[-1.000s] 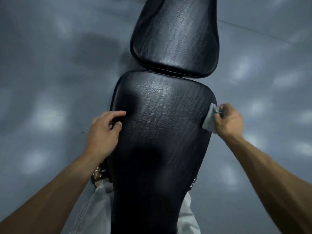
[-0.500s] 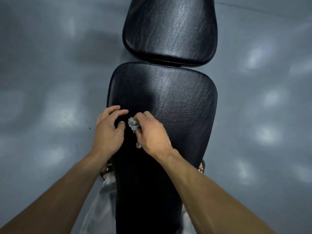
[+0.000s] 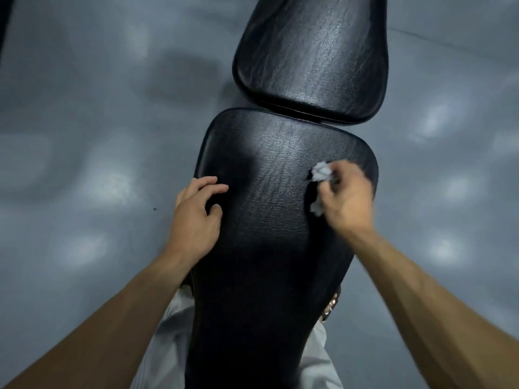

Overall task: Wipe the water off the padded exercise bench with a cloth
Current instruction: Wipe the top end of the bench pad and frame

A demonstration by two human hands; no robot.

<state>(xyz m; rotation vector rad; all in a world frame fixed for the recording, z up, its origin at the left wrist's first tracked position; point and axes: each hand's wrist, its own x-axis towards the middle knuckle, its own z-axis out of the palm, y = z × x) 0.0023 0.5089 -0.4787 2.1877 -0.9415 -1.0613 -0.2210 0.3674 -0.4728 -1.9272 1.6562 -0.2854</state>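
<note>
We note the right hand (image 3: pixel 346 197) with its grip bunched round a crumpled grey cloth (image 3: pixel 321 172), pressed to the right side of the black padded surface (image 3: pixel 275 248). The left hand (image 3: pixel 196 213) rests on its left edge, fingers loosely spread.

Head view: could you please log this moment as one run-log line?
right hand: grips cloth on near pad | left hand: rests on pad's left edge
</note>
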